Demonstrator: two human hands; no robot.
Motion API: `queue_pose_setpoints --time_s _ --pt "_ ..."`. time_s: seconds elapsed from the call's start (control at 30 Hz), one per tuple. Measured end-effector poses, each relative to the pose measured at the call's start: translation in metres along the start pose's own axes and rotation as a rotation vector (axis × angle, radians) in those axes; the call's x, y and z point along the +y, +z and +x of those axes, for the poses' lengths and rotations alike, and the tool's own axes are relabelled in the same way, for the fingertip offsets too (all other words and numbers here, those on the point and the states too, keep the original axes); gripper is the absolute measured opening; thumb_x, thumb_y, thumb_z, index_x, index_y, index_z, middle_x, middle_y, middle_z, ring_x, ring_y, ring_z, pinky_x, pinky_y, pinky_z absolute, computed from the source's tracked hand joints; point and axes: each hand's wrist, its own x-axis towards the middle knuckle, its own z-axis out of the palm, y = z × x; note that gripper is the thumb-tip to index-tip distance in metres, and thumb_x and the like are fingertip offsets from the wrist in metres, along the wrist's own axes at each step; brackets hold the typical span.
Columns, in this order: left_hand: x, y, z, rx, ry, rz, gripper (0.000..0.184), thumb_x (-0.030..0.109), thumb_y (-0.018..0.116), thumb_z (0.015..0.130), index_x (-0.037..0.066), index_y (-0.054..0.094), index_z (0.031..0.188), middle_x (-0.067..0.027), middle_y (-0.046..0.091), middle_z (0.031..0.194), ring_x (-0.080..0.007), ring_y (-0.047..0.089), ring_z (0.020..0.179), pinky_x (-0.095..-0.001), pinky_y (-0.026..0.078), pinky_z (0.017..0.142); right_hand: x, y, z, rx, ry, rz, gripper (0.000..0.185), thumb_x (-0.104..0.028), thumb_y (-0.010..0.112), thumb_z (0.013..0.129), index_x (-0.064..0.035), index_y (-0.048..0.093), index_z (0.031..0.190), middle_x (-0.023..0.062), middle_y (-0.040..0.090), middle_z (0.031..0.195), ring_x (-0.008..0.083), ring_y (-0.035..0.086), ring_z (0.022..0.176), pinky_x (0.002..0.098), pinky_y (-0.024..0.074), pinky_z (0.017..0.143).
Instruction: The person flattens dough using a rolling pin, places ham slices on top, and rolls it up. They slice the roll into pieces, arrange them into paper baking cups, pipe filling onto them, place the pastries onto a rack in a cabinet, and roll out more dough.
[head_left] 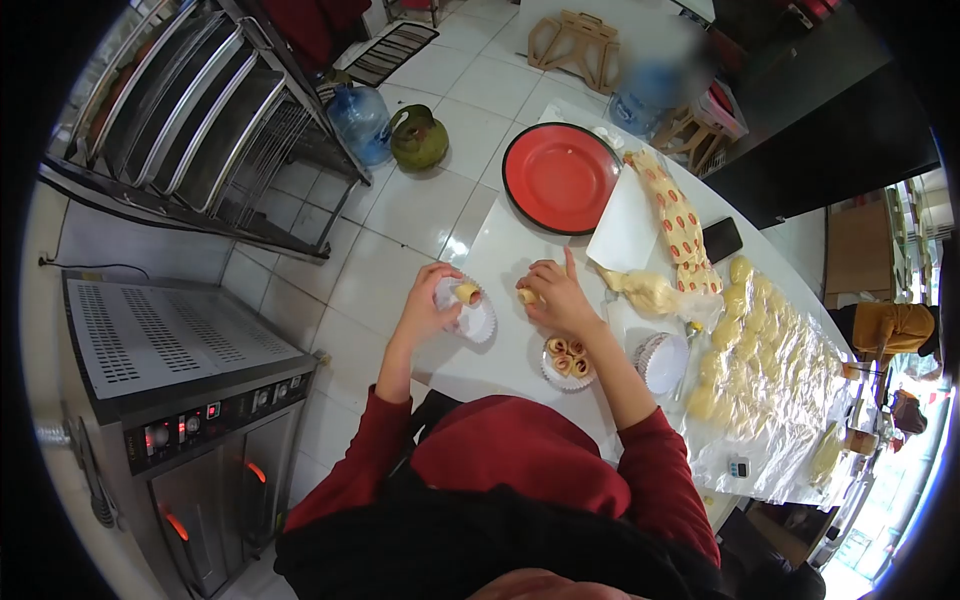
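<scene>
And here at the white table (pixel 465 366), the left hand (pixel 428 302) has its fingers curled around a fluted paper cup (pixel 481 322), one cut roll (pixel 467 293) showing at the cup; whether those fingers also press on the roll, I cannot tell. Across the gap, the right hand (pixel 560 300) pinches a second roll (pixel 527 296) at its fingertips! Just below it, a filled cup (pixel 551 377) carries several rolls, their dark spiral ends facing up, with a stack of paper cups (pixel 664 364) to the right.

Now to the lettering: the pale wrapper (pixel 678 222) flashes repeated red logos, too small to read. Over on the oven (pixel 205 450), lettering runs up the left end of the control panel, too small to make out, beside a glowing red display. A small timer (pixel 739 467) lies on the plastic sheet (pixel 712 457), its digits illegible. Beyond the hands sits a red plate (pixel 563 178) with a black rim; a dark phone (pixel 722 238) lies beside the wrapper.
</scene>
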Motion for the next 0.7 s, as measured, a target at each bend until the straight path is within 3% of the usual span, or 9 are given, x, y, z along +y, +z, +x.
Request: queue_pose_setpoints --time_s 0.1,0.2,0.3,0.4,0.5,0.6,0.7 --pt "0.013 0.015 -0.028 0.138 -0.079 0.134 0.043 0.011 0.070 0.061 0.009 0.055 0.101 -0.0117 0.041 0.114 -0.0281 0.046 0.102 -0.0357 0.039 0.086 -0.013 -0.006 0.004 0.080 0.114 0.485 0.029 -0.003 0.061 0.065 -0.0065 0.057 0.093 0.0084 0.053 0.092 0.0247 0.052 0.094 0.0407 0.0420 0.086" --pt "0.044 0.025 -0.043 0.121 -0.211 0.392 0.047 0.011 0.072 0.060 0.011 0.055 0.104 -0.0128 0.039 0.116 -0.0285 0.045 0.100 -0.0393 0.037 0.086 -0.042 -0.018 0.009 0.101 0.237 0.627 0.027 -0.001 0.062 0.064 -0.0032 0.057 0.091 0.0119 0.052 0.091 0.0285 0.054 0.085 0.0332 0.0480 0.071" --pt "0.046 0.030 -0.037 0.288 0.039 0.560 0.047 0.012 0.072 0.061 0.013 0.056 0.105 -0.0091 0.045 0.112 -0.0252 0.044 0.096 -0.0394 0.035 0.084 -0.066 -0.001 0.003 0.081 0.272 0.648 0.031 0.001 0.064 0.064 -0.0021 0.057 0.094 0.0122 0.052 0.089 0.0252 0.056 0.077 0.0322 0.0487 0.066" --pt "0.038 0.035 -0.018 0.222 0.138 0.585 0.046 0.009 0.069 0.062 0.014 0.057 0.106 -0.0033 0.051 0.105 -0.0228 0.045 0.094 -0.0372 0.033 0.082 -0.076 0.020 0.001 0.073 0.318 0.456 0.031 -0.001 0.064 0.064 -0.0014 0.058 0.094 0.0138 0.052 0.089 0.0274 0.056 0.073 0.0329 0.0490 0.067" --pt "0.036 0.037 -0.009 0.087 0.078 0.646 0.046 0.006 0.066 0.064 0.015 0.057 0.108 0.0015 0.054 0.098 -0.0210 0.045 0.093 -0.0377 0.030 0.081 -0.075 0.041 0.001 0.091 0.369 0.363 0.032 0.000 0.060 0.066 -0.0002 0.056 0.097 0.0152 0.052 0.088 0.0324 0.057 0.075 0.0382 0.0490 0.067" --pt "0.024 0.037 -0.007 0.085 0.145 0.754 0.052 0.005 0.065 0.063 0.014 0.054 0.112 0.0004 0.054 0.098 -0.0214 0.045 0.093 -0.0392 0.029 0.080 -0.073 0.053 0.002 0.159 0.424 0.283 0.031 0.001 0.057 0.067 0.0006 0.054 0.098 0.0162 0.052 0.089 0.0354 0.057 0.075 0.0407 0.0483 0.066" --pt "0.025 0.039 -0.009 0.104 0.112 0.671 0.053 0.006 0.063 0.064 0.013 0.052 0.116 -0.0012 0.054 0.096 -0.0225 0.045 0.094 -0.0399 0.028 0.082 -0.078 0.049 0.004 0.206 0.463 0.269 0.029 0.000 0.057 0.068 0.0002 0.052 0.097 0.0171 0.053 0.090 0.0368 0.057 0.076 0.0415 0.0480 0.065"
